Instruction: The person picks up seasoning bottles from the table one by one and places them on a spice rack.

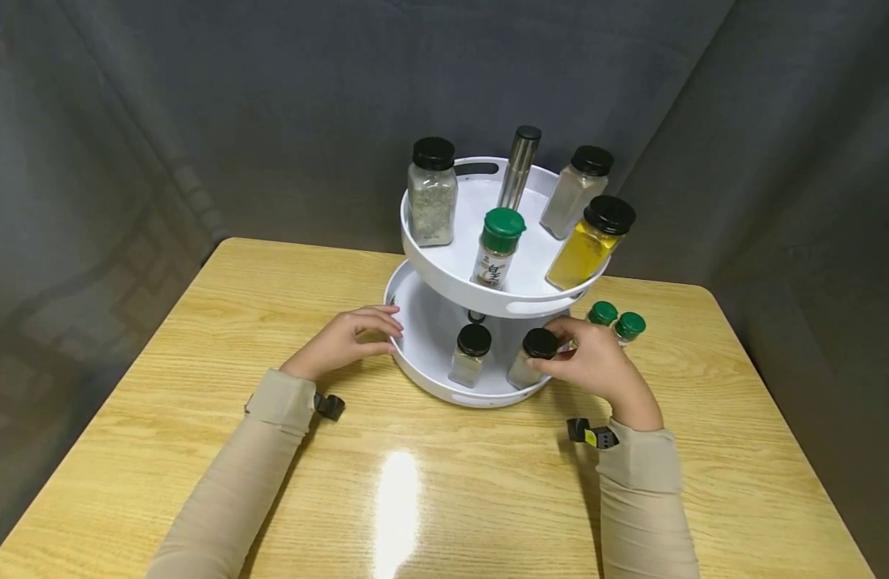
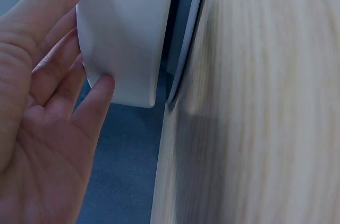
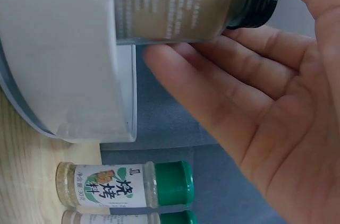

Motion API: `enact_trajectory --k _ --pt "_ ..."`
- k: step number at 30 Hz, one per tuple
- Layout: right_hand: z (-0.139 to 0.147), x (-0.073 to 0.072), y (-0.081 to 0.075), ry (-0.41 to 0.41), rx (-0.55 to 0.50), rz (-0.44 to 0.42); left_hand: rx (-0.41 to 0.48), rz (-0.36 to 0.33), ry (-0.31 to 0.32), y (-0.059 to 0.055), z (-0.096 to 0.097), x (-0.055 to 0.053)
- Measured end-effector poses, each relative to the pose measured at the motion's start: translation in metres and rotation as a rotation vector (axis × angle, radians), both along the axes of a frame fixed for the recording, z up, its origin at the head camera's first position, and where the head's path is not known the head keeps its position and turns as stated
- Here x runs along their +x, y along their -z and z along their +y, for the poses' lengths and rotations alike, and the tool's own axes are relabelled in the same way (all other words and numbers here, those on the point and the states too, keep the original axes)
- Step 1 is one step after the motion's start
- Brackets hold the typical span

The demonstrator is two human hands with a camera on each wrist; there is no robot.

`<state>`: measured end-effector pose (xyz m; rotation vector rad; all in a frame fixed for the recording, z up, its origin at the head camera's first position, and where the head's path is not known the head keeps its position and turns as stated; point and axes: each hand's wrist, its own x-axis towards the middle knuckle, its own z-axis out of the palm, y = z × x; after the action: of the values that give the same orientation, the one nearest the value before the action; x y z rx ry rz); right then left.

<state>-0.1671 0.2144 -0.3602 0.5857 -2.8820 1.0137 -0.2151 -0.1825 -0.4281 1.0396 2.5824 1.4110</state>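
On the lower tier (image 1: 422,354) of a white two-tier round rack, my right hand (image 1: 596,358) grips a square glass spice jar (image 1: 522,371) with a black lid. In the right wrist view, the jar (image 3: 172,6) has pale printed text, and my fingers lie against its side. My left hand (image 1: 346,342) is at the lower tier's left side, fingers extended to the rim. The left wrist view shows its fingertips touching the white outer wall (image 2: 125,38). A second black-lidded jar (image 1: 469,363) stands left of the gripped one.
The upper tier (image 1: 473,277) carries a jar of greenish seasoning (image 1: 433,205), a green-capped shaker (image 1: 496,249), a yellow jar (image 1: 583,256) and another black-lidded jar (image 1: 570,197) around a metal post (image 1: 518,169). Green-capped shakers (image 1: 629,326) stand right of the rack on the wooden table (image 1: 328,498).
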Motion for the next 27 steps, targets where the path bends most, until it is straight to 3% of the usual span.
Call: enact_trajectory --k 6,27 --pt "0.0006 0.0002 -0.0021 -0.020 0.010 -0.062 0.004 -0.009 -0.004 -0.0007 -0.0007 0.0015" --pt "0.0037 0.0011 -0.0034 -0.049 -0.007 -0.107 -0.003 0.017 -0.003 -0.0017 0.0017 0.0013"
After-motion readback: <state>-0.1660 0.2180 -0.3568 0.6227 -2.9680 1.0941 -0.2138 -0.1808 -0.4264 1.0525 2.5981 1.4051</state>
